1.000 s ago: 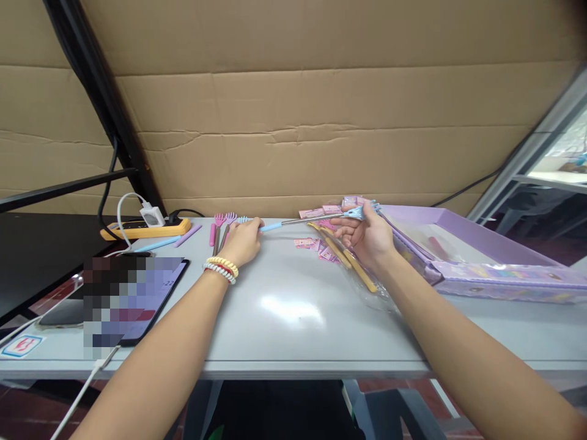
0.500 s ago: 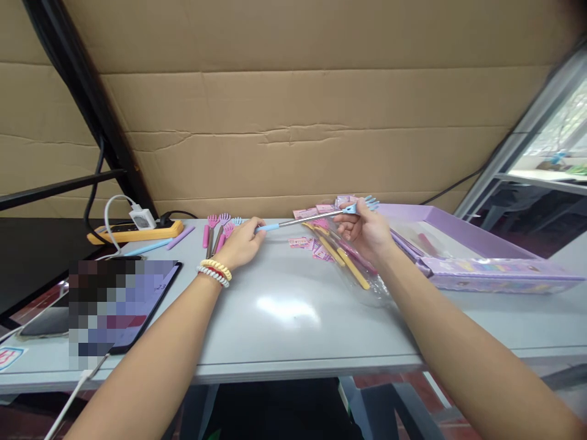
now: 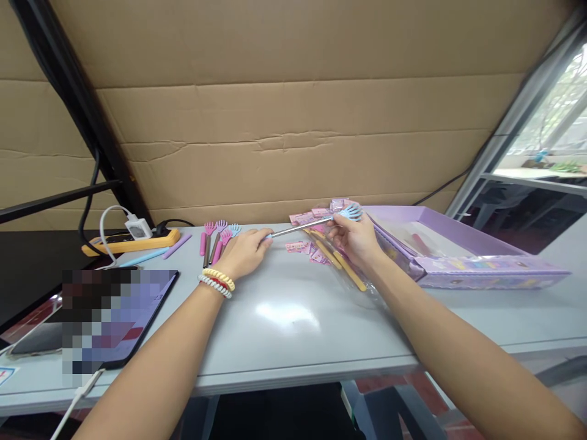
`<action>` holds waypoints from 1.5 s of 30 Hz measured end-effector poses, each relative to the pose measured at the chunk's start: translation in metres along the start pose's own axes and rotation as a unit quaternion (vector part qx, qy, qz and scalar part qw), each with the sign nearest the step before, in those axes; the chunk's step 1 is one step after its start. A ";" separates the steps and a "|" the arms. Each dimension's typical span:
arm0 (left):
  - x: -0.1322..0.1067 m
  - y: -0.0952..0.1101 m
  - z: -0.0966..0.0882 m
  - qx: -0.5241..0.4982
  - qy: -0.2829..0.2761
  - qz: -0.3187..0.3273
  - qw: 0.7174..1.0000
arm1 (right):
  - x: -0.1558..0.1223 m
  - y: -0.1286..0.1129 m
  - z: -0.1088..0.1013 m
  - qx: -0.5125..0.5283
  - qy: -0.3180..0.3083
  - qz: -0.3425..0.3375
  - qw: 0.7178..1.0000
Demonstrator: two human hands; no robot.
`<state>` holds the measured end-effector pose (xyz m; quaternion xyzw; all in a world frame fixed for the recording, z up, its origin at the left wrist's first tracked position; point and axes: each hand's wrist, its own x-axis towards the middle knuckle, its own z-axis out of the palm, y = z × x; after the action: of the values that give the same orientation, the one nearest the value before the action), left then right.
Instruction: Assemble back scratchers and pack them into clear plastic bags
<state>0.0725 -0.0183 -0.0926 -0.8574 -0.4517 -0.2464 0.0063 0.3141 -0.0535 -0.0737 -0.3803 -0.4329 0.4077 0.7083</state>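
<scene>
A telescopic back scratcher (image 3: pixel 300 228) with a metal rod and a light-blue claw head spans both hands above the table. My left hand (image 3: pixel 245 252) is closed around its blue handle end, which the fingers mostly cover. Just below the claw, my right hand (image 3: pixel 355 237) pinches the other end. Beside my left hand lie several more back scratchers (image 3: pixel 210 241) with pink, purple and blue claws. Under my right hand are a clear plastic bag (image 3: pixel 367 296) with yellow-handled sticks (image 3: pixel 351 271) and several small pink printed packets (image 3: pixel 298 247).
An open purple box (image 3: pixel 486 272) stands at the right. On the left are a tablet (image 3: pixel 153 305), a yellow power strip (image 3: pixel 160 238) with a white charger, a blue stick and a purple stick (image 3: pixel 177 247). Cardboard (image 3: pixel 284 110) backs the table.
My hands have come a little closer together along the back scratcher. Less of its blue handle shows past my left hand, and the claw has turned. The view has shifted slightly.
</scene>
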 end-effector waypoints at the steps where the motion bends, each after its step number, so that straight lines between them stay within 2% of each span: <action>1: 0.000 0.001 -0.002 0.003 0.002 -0.009 1.000 | 0.000 0.000 -0.001 -0.014 0.008 -0.009 1.000; 5: 0.000 -0.003 -0.011 0.049 0.019 -0.056 0.997 | -0.003 0.000 -0.005 -0.169 0.005 -0.056 0.984; 8: 0.001 -0.013 -0.015 0.082 0.023 -0.073 0.994 | -0.007 -0.001 -0.007 -0.331 -0.032 -0.091 0.939; 11: 0.000 -0.020 -0.017 0.085 -0.019 -0.067 0.994 | -0.011 -0.002 -0.005 -0.416 -0.079 -0.118 0.898; 14: -0.002 -0.021 -0.020 0.074 -0.088 -0.046 0.992 | -0.012 -0.003 -0.003 -0.439 -0.110 -0.118 0.884; 17: -0.001 -0.021 -0.021 0.061 -0.112 -0.030 0.991 | -0.011 -0.002 -0.003 -0.447 -0.098 -0.090 0.885; 19: 0.000 -0.022 -0.021 0.037 -0.093 -0.018 0.995 | -0.011 -0.001 -0.004 -0.439 -0.082 -0.077 0.891; 22: 0.001 -0.026 -0.021 -0.008 -0.060 0.005 0.998 | -0.009 0.000 -0.004 -0.418 -0.071 -0.092 0.901; 25: 0.002 -0.026 -0.023 -0.023 -0.060 0.018 0.998 | -0.009 0.000 -0.004 -0.418 -0.065 -0.104 0.900; 30: -0.001 -0.002 -0.019 -0.006 -0.117 0.061 0.991 | -0.015 0.002 0.001 -0.436 -0.094 -0.064 0.893; 32: -0.002 0.010 -0.016 0.007 -0.120 0.066 0.990 | -0.018 0.005 0.004 -0.433 -0.116 -0.052 0.893; 35: -0.002 0.019 -0.013 0.027 -0.105 0.054 0.993 | -0.019 0.010 0.006 -0.418 -0.116 -0.056 0.900; 39: 0.002 0.008 -0.014 0.018 -0.093 0.038 0.995 | -0.016 0.015 0.008 -0.425 -0.106 -0.083 0.895; 45: 0.004 -0.017 -0.016 0.055 -0.048 -0.047 0.996 | -0.015 0.008 0.007 -0.420 -0.052 -0.133 0.896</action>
<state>0.0541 -0.0090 -0.0802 -0.8443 -0.5044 -0.1798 0.0200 0.3015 -0.0624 -0.0826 -0.5591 -0.6467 0.1091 0.5073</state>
